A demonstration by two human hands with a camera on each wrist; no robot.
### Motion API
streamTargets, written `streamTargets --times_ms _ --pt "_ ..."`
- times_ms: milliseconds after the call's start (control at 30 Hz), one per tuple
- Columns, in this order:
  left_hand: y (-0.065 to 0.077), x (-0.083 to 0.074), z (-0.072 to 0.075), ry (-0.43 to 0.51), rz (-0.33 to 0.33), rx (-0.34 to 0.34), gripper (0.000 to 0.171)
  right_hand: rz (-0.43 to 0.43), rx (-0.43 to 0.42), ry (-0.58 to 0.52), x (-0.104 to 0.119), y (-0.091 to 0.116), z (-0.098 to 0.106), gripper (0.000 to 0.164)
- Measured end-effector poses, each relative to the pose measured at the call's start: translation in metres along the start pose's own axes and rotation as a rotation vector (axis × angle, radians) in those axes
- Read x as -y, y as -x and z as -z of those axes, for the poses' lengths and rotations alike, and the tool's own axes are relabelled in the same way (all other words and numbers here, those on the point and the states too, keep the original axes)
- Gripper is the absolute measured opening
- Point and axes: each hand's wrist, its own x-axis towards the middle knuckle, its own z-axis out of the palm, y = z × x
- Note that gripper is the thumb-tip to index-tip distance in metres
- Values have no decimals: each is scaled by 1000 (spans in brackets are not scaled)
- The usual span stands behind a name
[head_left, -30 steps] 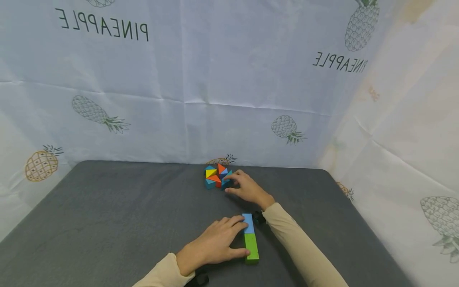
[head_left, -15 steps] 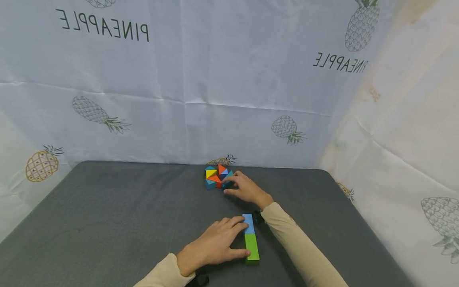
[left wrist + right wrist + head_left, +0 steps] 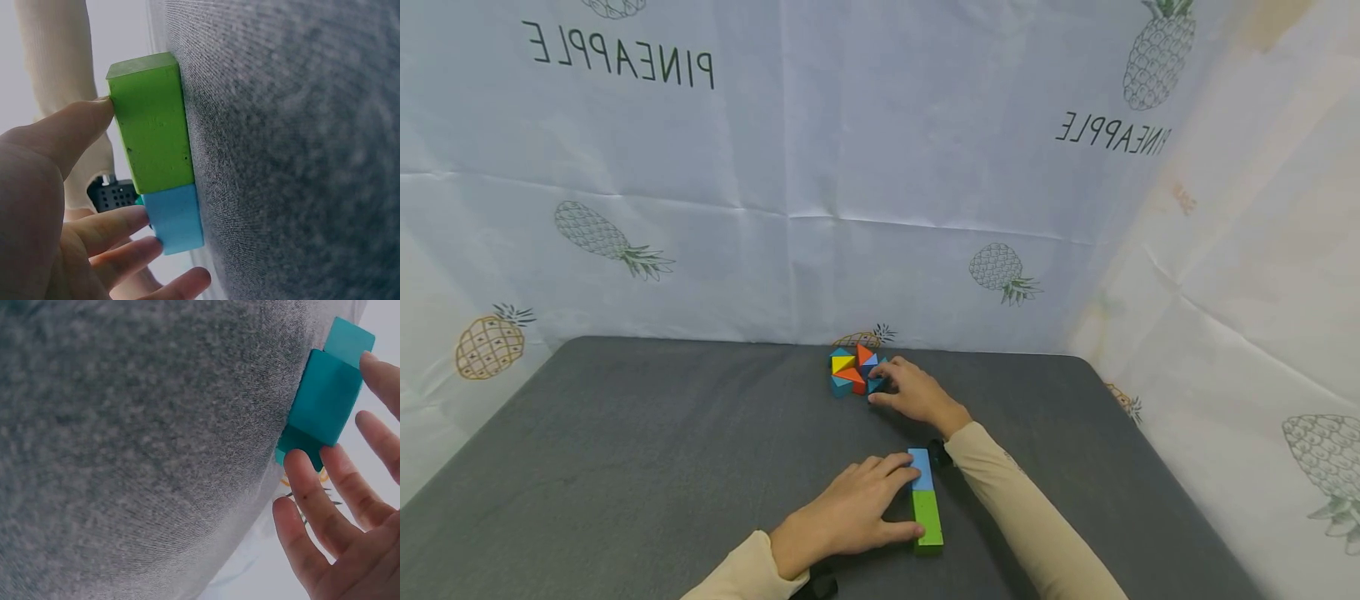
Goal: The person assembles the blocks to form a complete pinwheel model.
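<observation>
My left hand [image 3: 850,510] rests against two blocks laid end to end. Its thumb touches the green block [image 3: 927,518], and fingertips are on the light blue block [image 3: 921,472]; the left wrist view shows these fingers fairly straight along the side of both. Farther off, my right hand [image 3: 919,393] reaches to a ring of triangular blocks, among them a yellow block [image 3: 843,364] and a red-orange block [image 3: 852,377]. In the right wrist view its fingers are spread, with fingertips at the edges of a teal block [image 3: 325,397]. The hand hides part of the ring's right side.
The dark grey table [image 3: 662,442] has its back edge just behind the ring of blocks. A white curtain [image 3: 880,167] printed with pineapples hangs behind and to the right. A black wrist device [image 3: 938,454] sits under the right sleeve, close to the blue block.
The right fingertips have shifted slightly at the teal block on the ring's right side. The left hand and the green and blue blocks stay in place.
</observation>
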Motion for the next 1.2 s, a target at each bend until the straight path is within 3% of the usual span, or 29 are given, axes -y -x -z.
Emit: streamTargets --times_ms 300,700,1200 --pt "-1 0 0 3 -5 7 71 6 3 22 -1 0 0 30" --pt "-1 1 1 14 -11 17 71 -4 77 -163 -13 1 5 27" --pt "0 1 2 17 -1 24 71 -2 111 -243 -25 27 15 28"
